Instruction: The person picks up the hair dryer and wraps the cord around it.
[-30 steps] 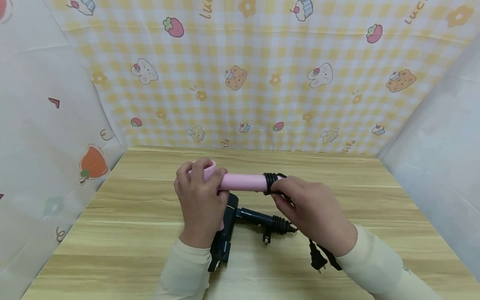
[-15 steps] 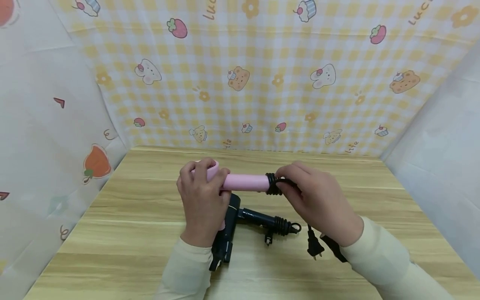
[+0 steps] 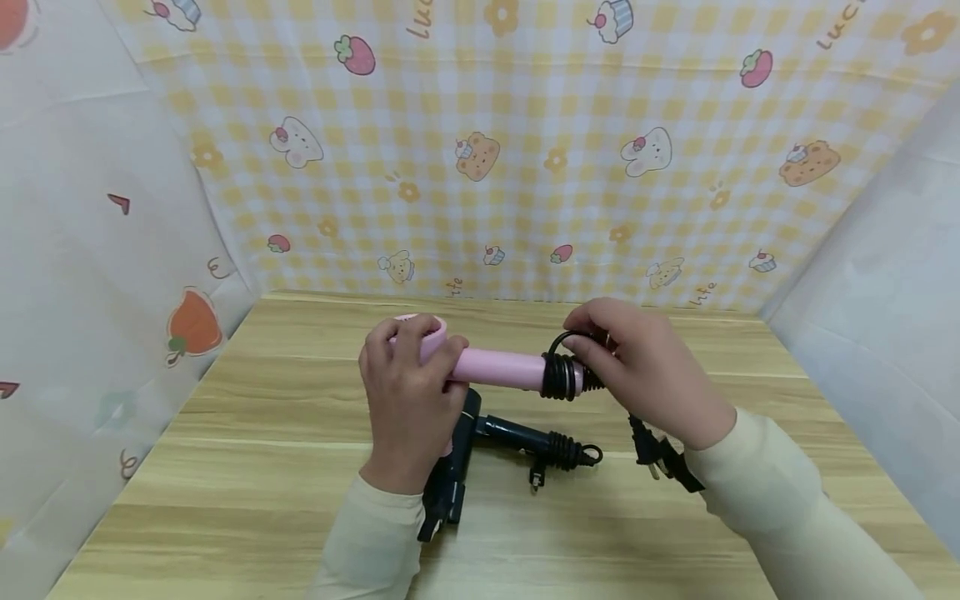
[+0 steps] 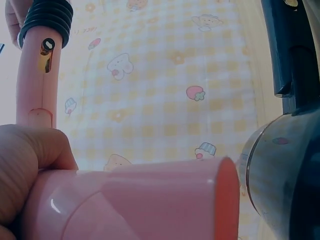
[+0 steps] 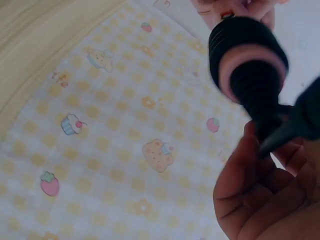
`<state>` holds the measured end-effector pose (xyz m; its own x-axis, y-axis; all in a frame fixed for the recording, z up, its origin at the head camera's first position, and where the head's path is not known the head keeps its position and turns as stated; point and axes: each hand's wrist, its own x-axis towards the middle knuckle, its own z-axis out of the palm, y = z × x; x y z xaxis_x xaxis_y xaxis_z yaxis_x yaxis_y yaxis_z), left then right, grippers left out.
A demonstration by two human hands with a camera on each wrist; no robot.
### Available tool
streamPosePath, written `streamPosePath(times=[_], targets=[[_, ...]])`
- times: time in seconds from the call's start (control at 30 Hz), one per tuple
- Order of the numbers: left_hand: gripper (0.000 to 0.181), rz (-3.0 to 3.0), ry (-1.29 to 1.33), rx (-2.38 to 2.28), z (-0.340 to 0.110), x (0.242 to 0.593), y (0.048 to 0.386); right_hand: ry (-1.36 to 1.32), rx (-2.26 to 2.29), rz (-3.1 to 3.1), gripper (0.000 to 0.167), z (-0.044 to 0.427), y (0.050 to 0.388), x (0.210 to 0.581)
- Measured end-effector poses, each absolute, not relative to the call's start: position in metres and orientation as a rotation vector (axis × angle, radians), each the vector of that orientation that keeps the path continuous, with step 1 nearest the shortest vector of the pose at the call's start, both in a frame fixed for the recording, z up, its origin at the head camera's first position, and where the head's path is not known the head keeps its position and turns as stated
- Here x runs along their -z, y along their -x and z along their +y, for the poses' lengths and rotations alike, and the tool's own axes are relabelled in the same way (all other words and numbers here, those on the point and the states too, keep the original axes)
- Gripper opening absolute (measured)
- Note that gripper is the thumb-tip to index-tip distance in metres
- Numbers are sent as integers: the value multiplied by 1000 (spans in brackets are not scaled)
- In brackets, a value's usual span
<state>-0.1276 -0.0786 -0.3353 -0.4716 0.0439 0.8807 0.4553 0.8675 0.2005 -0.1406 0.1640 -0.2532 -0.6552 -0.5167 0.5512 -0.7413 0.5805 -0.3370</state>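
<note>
A pink hair dryer [image 3: 498,368] is held above the table by my left hand [image 3: 411,392], whose fingers curl round its barrel [image 4: 145,205]. Its handle points right, and the black power cord [image 3: 558,377] is coiled round the handle's end. At that end my right hand [image 3: 648,367] pinches the cord, and a loop of it arches over the coils. A plug [image 3: 649,450] dangles below the right hand. Beneath lies a black hair dryer [image 3: 517,433] on the table, its own cord wound round its handle. My left hand and the pink dryer hide part of its barrel.
The wood-grain table [image 3: 285,517] is backed by a yellow checked cloth [image 3: 555,208] with cartoon prints. White cloth walls [image 3: 105,275] stand at the left and right sides. The black dryer's plug [image 3: 537,477] hangs off its handle near the table's middle.
My right hand has moved up and slightly right, drawing the cord into a loop above the handle's end. The dangling plug has shifted right. My left hand still grips the pink hair dryer.
</note>
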Motion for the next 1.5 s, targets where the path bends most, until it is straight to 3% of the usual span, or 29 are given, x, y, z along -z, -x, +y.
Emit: streamPosePath(times=[0.3, 0.93, 1.07, 1.17, 1.5], targets=[[22, -2015, 396, 518, -79, 332, 125, -925, -1035, -2644, 6, 170, 155, 254], [23, -2014, 400, 538, -77, 331, 123, -901, -1514, -2698, 14, 172, 179, 295], [23, -1996, 382, 557, -79, 331, 123, -1036, -1374, -2623, 12, 166, 176, 309], [24, -1974, 370, 574, -80, 331, 125, -1071, -1252, -2574, 21, 161, 169, 316], [23, -1957, 328, 606, -85, 329, 126, -733, -1308, -2782, 16, 150, 140, 317]])
